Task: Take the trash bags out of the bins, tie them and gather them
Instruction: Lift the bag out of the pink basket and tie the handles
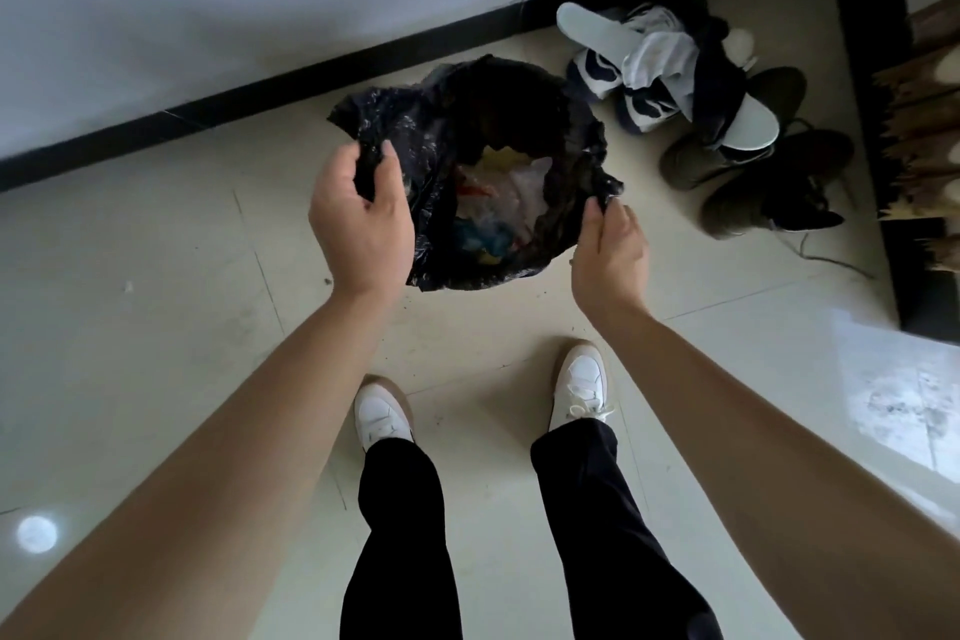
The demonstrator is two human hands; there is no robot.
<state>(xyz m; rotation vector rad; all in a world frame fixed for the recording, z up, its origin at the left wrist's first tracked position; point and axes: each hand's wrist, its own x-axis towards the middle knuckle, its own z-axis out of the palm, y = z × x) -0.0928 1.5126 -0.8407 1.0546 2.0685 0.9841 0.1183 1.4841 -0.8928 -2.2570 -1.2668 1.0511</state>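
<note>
A black trash bag (457,120) stands on the tiled floor near the wall, its mouth wide open. Inside it I see crumpled plastic and coloured scraps (498,203). My left hand (361,218) pinches the bag's left rim between thumb and fingers. My right hand (608,244) pinches the right rim with its fingertips. No bin shows around the bag.
A heap of shoes and sandals (691,94) lies to the right of the bag, by the black skirting board (260,88). A broom's bristles (919,130) lean at the far right edge. My two feet in white sneakers (579,387) stand just behind the bag.
</note>
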